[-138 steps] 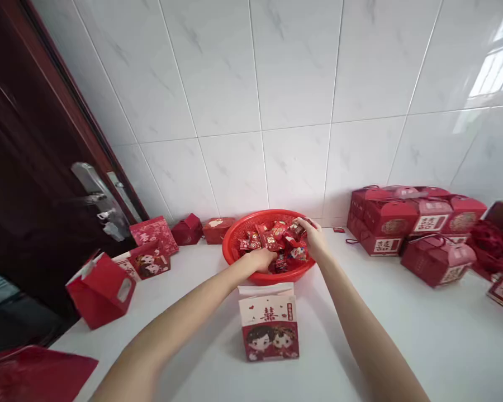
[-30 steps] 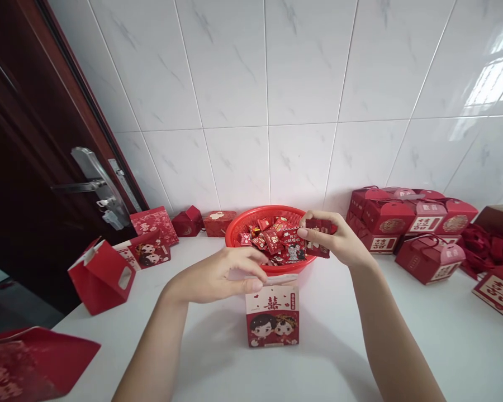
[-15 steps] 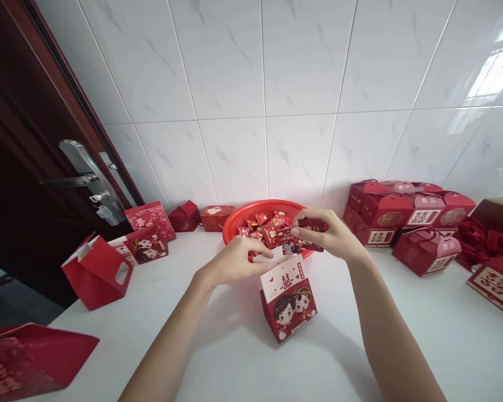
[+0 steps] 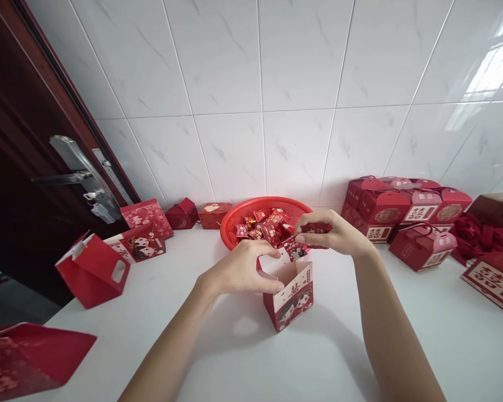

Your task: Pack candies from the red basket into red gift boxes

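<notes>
A red and white paper gift box, printed with two cartoon figures, stands on the white table with its top spread apart. My left hand grips its upper left edge, thumb on the near side and fingers at the back. Above the box's right rear side is my right hand, closed on dark red wrapped candies; how many there are is hidden by the fingers. Right behind the box sits a red plastic basket holding many wrapped candies.
Stacked red gift boxes stand by the wall at right, beside a handled box and dark red ribbon. On the left are an upright red box, more boxes and a door with a metal handle.
The box's top has been spread wider, so its inside now shows. My left thumb has slid onto the near panel. My right hand stays close by with the candies.
</notes>
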Tool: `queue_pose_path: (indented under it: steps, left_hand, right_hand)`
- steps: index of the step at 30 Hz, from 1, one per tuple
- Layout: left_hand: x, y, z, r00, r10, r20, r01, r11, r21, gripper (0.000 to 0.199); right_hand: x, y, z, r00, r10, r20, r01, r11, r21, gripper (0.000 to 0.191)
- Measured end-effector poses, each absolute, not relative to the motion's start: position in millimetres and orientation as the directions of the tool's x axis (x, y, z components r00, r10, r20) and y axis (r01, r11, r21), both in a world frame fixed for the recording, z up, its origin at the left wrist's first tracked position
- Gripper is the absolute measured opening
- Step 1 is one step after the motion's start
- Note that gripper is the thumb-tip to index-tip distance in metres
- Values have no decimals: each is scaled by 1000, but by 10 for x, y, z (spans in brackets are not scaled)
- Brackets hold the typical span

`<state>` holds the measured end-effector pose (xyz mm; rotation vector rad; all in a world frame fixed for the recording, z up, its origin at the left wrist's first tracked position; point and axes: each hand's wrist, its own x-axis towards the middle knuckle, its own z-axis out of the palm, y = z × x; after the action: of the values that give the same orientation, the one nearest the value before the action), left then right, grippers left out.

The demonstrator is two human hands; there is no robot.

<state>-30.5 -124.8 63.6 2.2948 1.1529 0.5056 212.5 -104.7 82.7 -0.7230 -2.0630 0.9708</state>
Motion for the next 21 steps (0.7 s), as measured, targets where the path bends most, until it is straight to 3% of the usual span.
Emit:
queue_pose_path:
  steps: [6, 8, 11, 15, 21]
  left_hand:
    - [-296, -1249, 678, 608, 787, 105, 613, -550, 567, 38]
    - [-298, -1247, 676, 608, 785, 117, 604, -553, 574, 42]
    - [-303, -1240, 661, 597, 795, 106, 598, -530, 602, 55]
    - [-301, -1236, 645, 623, 774, 117, 576, -554, 601, 48]
    - [-350, -1205, 644, 661, 724, 196, 507, -624, 594, 45]
  right_hand:
    - [1971, -1000, 787, -674, 652, 348, 227, 631, -741, 19]
    - [1935, -989, 770, -675, 656, 339, 245, 632, -735, 22]
    - [1910, -1002, 767, -570, 725, 386, 199, 578, -791, 28]
    - [1881, -1020, 774, -385, 772, 506, 77, 573, -816, 30]
    - [1828, -990, 724, -422, 745, 517, -2, 569, -822, 20]
